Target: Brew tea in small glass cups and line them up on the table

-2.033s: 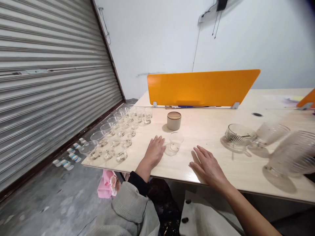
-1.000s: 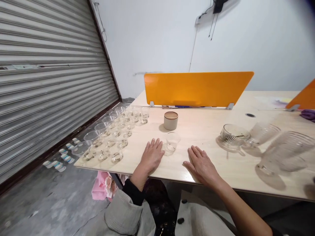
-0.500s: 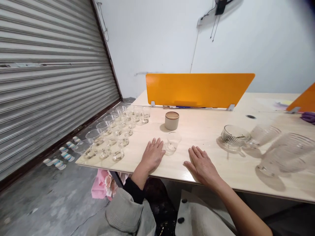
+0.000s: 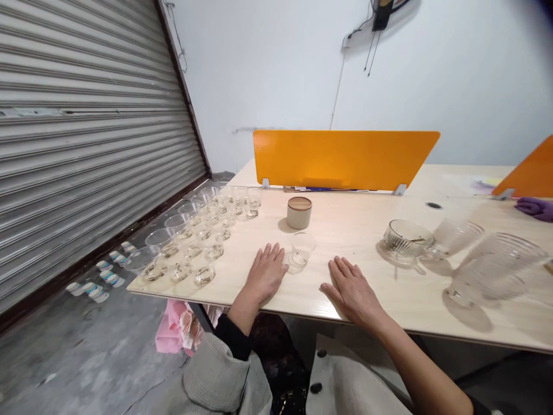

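Flat on the pale wooden table (image 4: 367,225) lies my left hand (image 4: 265,275), palm down with its fingers stretched out. My right hand (image 4: 351,290) rests the same way, its thumb apart from the fingers. Neither holds anything. Between them, closer to the left hand, a clear plastic cup (image 4: 301,252) stands upright. Behind that cup is a beige canister (image 4: 299,217) with a wooden lid. To the left of my left hand, several clear cups (image 4: 204,273) stand in rows, each with a little dark stuff in pale liquid at the bottom.
Right of my right hand are a ribbed glass bowl (image 4: 408,237) with something thin inside and stacks of clear cups (image 4: 496,268) lying on their sides. An orange divider (image 4: 341,158) crosses the back. A purple cloth (image 4: 536,208) lies far right. Small white tubs (image 4: 111,278) stand on the floor.
The whole view has shifted slightly, so things sit a little further left. Both hands keep their places on the table, and the cups and canister have not moved.
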Tool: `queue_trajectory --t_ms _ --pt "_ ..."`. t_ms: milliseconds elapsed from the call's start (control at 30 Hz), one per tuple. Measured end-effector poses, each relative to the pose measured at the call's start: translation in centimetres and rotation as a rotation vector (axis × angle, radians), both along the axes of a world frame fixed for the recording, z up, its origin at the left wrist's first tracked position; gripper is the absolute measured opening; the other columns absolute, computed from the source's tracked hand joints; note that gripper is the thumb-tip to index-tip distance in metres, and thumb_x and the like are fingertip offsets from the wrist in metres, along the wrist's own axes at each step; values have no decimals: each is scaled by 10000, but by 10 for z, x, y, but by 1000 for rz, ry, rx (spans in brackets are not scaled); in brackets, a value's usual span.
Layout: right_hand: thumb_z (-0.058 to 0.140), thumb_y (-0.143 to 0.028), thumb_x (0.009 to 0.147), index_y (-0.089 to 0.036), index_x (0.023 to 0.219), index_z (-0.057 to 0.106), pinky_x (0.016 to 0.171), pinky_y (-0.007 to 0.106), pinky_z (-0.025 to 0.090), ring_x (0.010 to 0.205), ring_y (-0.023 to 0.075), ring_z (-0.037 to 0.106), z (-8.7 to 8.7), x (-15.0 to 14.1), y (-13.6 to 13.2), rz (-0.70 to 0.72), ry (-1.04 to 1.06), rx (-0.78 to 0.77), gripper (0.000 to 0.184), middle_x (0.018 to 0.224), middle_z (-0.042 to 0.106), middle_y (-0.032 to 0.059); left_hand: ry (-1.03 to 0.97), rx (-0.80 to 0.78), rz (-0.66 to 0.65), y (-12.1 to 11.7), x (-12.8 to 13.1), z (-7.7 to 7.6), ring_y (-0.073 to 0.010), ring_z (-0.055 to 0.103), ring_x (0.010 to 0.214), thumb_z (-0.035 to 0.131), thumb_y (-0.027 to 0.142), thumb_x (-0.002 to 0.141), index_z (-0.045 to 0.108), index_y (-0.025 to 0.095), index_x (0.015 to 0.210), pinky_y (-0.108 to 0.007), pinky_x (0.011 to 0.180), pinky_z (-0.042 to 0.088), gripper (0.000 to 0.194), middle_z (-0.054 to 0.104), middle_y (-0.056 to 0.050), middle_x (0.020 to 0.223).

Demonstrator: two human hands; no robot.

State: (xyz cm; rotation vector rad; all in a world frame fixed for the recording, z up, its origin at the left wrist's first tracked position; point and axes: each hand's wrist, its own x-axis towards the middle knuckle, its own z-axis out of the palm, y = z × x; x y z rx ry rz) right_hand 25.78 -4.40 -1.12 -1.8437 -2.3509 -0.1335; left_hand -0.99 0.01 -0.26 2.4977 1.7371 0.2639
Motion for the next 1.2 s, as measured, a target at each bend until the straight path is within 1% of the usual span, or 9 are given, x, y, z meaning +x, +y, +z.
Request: queue_trajectory --t_ms 167,400,633,867,967,1067,1133,1200 --pt "367 -575 1023 -94 1540 477 1238 556 272 1539 355 317 0 0 -1 2 -12 18 714 1638 392 205 10 6 -2 -1 0 1 -303 181 1601 285 427 1086 360 180 1608 -512 1306 174 583 263 -81 1715" --pt "365 -575 1025 -109 1526 492 1229 556 284 1527 353 340 -3 1 0 15 -13 54 695 1625 420 196 12 8 3 0 0 -1 -301 186 1601 287 438 1085 341 217 1618 -513 1302 180 580 263 -67 1719" --pt "390 -558 1024 -81 1541 469 1241 551 267 1540 357 313 3 -1 -2 2 -15 0 708 1642 387 204 12 0 -2 0 0 -1 -305 180 1601 283 440 1086 359 217 1611 -518 1301 177 576 252 -70 1722" --pt "378 -581 1021 -81 1538 475 1240 552 265 1541 357 312 4 -1 -3 9 4 3 726 1640 387 209 14 3 0 0 1 -2 -309 169 1603 279 430 1088 360 219 1613 -525 1302 177 571 252 -67 1721" --pt "369 -586 1023 -80 1540 473 1245 543 257 1542 353 312 2 -1 -3 7 -3 14 731 1639 390 209 20 11 -2 1 0 -4 -306 172 1603 277 430 1086 358 222 1613 -523 1303 179 573 263 -66 1719" --pt "374 -583 1021 -109 1541 475 1241 549 263 1538 349 322 -2 0 -3 18 17 36 711 1630 410 201 25 23 1 3 0 -7 -300 177 1603 277 430 1084 365 231 1610 -520 1302 181 570 272 -64 1716" --pt "388 -580 1013 -127 1549 460 1227 550 288 1528 347 341 -4 5 -2 34 52 67 705 1625 418 201 24 23 -1 3 0 -7 -301 181 1602 279 427 1082 369 231 1608 -523 1300 186 569 272 -65 1716" --pt "396 -567 1008 -119 1549 447 1208 533 325 1516 346 356 -4 14 -1 22 84 118 704 1620 417 212 19 19 -1 3 0 -7 -304 185 1601 283 426 1081 370 227 1608 -526 1299 188 570 270 -66 1716"
